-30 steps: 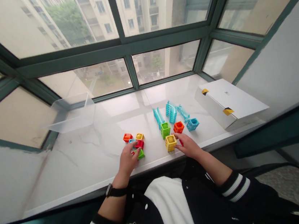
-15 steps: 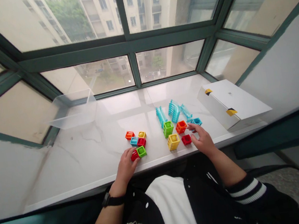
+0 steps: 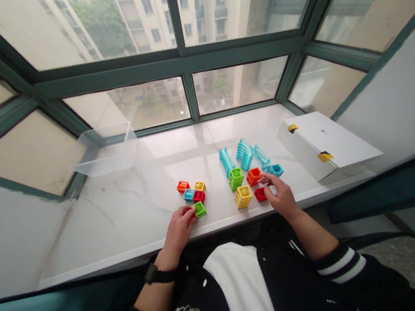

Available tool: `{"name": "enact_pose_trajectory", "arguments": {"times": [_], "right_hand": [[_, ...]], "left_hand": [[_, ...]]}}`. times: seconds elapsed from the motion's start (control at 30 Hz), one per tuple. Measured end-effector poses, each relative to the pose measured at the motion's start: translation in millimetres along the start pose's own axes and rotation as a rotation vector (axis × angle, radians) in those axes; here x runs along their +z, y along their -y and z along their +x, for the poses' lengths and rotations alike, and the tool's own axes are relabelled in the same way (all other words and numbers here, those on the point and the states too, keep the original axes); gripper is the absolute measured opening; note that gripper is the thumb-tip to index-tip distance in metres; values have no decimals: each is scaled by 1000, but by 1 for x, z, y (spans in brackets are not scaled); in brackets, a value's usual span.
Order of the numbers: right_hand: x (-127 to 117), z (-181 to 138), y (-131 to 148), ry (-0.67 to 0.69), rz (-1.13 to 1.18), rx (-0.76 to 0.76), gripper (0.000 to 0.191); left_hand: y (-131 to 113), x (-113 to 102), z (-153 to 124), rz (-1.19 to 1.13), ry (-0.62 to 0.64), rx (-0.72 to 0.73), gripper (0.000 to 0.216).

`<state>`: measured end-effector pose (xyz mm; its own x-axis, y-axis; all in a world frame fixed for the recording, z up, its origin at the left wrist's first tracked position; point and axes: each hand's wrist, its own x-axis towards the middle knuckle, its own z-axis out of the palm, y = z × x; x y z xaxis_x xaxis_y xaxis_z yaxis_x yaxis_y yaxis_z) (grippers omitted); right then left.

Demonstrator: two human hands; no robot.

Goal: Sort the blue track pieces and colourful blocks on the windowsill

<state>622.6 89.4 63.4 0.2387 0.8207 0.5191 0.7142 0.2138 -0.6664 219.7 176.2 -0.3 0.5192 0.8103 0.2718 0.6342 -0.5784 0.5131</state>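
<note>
My left hand is closed over a red toy block, which its fingers mostly cover. A green block sits against the fingertips. Just behind are a dark red block, a light blue block, a yellow block and an orange-red block. My right hand has its fingers apart, holding nothing. Its fingertips are beside an orange block, and its thumb is by another red block. A tall yellow block and a tall green block stand to its left.
Clear blue track pieces lie behind the right group, with a blue block beside my right fingers. A transparent bin stands at the back left. A white box with yellow-black tabs is at right on the marble sill.
My left hand has shifted right over the red block, now hiding most of it. My right thumb overlaps the other red block slightly more. The whole view has shifted a little.
</note>
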Motion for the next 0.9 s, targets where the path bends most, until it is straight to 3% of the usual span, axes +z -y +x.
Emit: {"name": "enact_pose_trajectory", "arguments": {"times": [0.33, 0.5, 0.63, 0.9], "right_hand": [[-4, 1, 8, -7, 24, 31, 41], [-11, 5, 18, -56, 32, 22, 38], [-7, 8, 31, -91, 60, -36, 35], [9, 14, 83, 49, 162, -220, 34]], "left_hand": [[2, -20, -1, 12, 118, -60, 53], [-5, -41, 2, -100, -27, -190, 56], [-19, -46, 8, -328, -136, -324, 54], [-71, -33, 38, -968, -117, -367, 56]]}}
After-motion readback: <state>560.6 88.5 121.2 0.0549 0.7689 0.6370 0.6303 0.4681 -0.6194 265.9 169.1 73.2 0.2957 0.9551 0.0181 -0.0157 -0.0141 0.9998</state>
